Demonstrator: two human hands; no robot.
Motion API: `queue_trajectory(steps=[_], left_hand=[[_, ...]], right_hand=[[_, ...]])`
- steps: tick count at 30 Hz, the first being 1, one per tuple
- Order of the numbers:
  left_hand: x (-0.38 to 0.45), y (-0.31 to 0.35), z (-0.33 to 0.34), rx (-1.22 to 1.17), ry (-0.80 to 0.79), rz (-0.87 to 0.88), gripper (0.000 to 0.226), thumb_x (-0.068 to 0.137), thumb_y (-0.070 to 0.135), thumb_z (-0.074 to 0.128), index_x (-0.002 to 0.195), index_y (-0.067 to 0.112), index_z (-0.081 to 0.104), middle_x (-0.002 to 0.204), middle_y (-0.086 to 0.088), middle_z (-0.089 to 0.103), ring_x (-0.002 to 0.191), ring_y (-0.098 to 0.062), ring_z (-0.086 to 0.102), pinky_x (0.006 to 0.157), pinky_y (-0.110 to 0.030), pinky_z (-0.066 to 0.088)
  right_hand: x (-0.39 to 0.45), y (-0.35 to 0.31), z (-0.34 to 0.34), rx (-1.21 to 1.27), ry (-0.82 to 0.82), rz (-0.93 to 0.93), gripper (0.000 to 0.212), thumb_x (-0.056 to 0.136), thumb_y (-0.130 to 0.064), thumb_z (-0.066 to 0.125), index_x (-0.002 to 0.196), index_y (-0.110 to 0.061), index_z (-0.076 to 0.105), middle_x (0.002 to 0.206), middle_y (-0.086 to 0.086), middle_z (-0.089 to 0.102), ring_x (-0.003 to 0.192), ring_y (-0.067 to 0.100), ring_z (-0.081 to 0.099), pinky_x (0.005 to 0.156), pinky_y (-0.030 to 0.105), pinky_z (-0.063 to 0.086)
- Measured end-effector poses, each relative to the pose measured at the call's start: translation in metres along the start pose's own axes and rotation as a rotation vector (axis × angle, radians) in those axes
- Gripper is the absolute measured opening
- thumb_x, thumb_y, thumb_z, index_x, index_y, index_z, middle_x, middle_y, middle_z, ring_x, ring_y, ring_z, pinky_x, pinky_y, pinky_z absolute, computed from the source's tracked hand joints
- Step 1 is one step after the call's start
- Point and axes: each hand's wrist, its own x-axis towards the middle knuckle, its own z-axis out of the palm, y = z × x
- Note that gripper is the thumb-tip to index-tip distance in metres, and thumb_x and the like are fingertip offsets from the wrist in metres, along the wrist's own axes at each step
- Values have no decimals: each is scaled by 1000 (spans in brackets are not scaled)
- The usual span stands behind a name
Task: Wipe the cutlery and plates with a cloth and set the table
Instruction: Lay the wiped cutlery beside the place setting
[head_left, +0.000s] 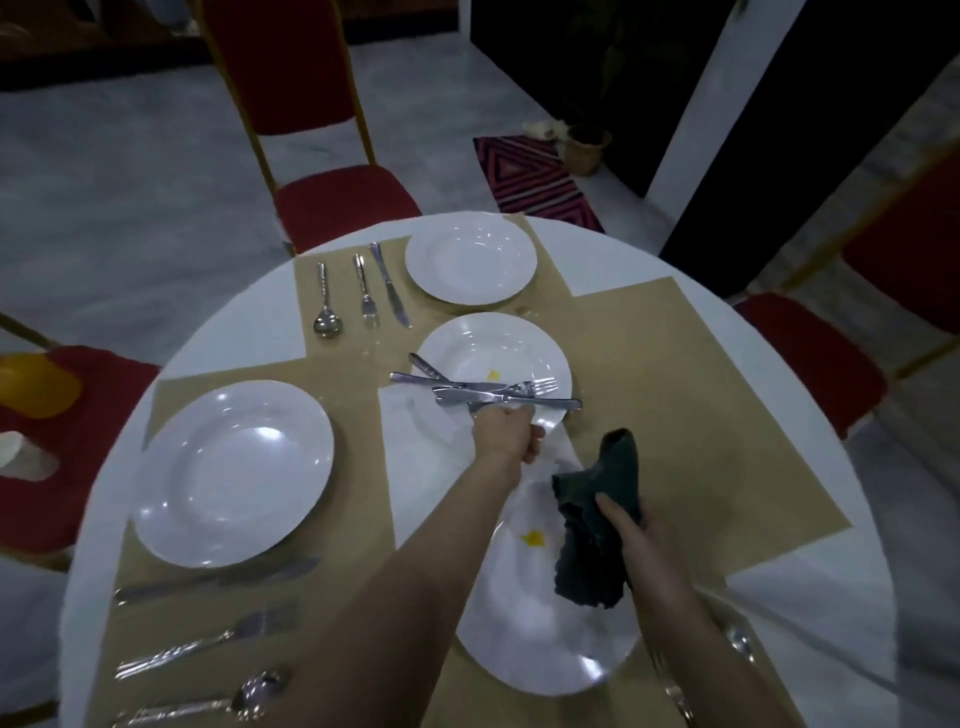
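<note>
The left hand (511, 431) grips the dirty white plate's (467, 358) rim, the right hand (631, 530) squeezes a dark cloth (602, 499); wiping comes next.

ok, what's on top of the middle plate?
On the middle plate: a pile of cutlery, with knives and a fork showing, and a yellow smear. The left hand covers the plate's near rim, so nothing there can be seen.

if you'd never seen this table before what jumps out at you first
The two hands over the table's near middle: the left hand holds the edge of a centre plate stacked with loose cutlery, and the right hand grips a dark cloth. Yellow smears mark that plate and the near plate under the cloth, while the left plate and far plate look clean.
</note>
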Motion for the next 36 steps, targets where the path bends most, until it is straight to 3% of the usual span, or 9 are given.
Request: queue_trajectory(steps=[6,10,13,16,20,25,27,31,36], left_hand=[[46,-7,47,-386,109,-193,29,97,8,49,68,5,50,56,-10,51,24,-7,37,30,-10,26],[65,-14,55,-462,185,-212,32,97,16,54,67,7,49,53,-7,51,25,-7,39,30,-12,28],[59,-14,54,-449,189,-213,30,96,8,52,66,7,47,44,-3,50,25,-7,38,30,-12,26],[29,-14,44,-375,136,-183,30,94,5,49,65,10,42,52,-5,46,30,-10,38,32,-12,25],[-34,-24,16,-94,41,-25,23,95,15,48,72,10,44,58,-4,37,41,-12,30,39,-18,24],[-106,-45,-15,71,-6,45,21,96,9,39,76,8,46,48,1,43,38,-7,38,44,-24,35],[-130,-51,-21,85,-11,95,22,98,13,38,78,8,46,53,-1,44,42,-8,43,45,-25,38],[-186,-75,-28,122,-55,181,28,104,23,34,83,7,44,59,-6,51,44,-18,49,44,-27,42],[-239,-119,-26,318,31,259,30,102,26,37,83,5,47,64,-1,47,53,-9,42,52,-27,35]], right_hand=[[16,2,-14,51,72,33,33,92,-29,65,121,-14,64,106,10,73,98,29,69,87,43,55],[25,6,-13,98,84,55,34,91,-30,66,120,-13,64,105,10,73,98,30,69,87,43,55],[29,10,-12,103,81,65,35,90,-32,67,120,-15,64,105,9,73,97,28,70,83,40,56],[28,10,-11,91,74,47,33,90,-32,66,118,-16,65,104,7,74,97,26,70,83,40,56],[16,9,-12,50,37,41,33,91,-32,65,118,-13,65,105,8,74,97,27,70,86,42,56],[-22,8,-12,20,-76,46,26,95,-26,60,116,-11,63,103,9,72,89,21,68,62,23,54],[-35,8,-15,16,-125,31,25,96,-24,59,116,-10,64,101,8,73,87,18,69,56,17,53],[-61,10,-28,23,-272,47,25,96,-29,59,109,-11,69,96,5,77,88,19,73,70,26,55],[-91,31,-52,-116,-438,-58,26,98,-35,55,112,-19,70,104,3,76,98,20,72,87,37,56]])
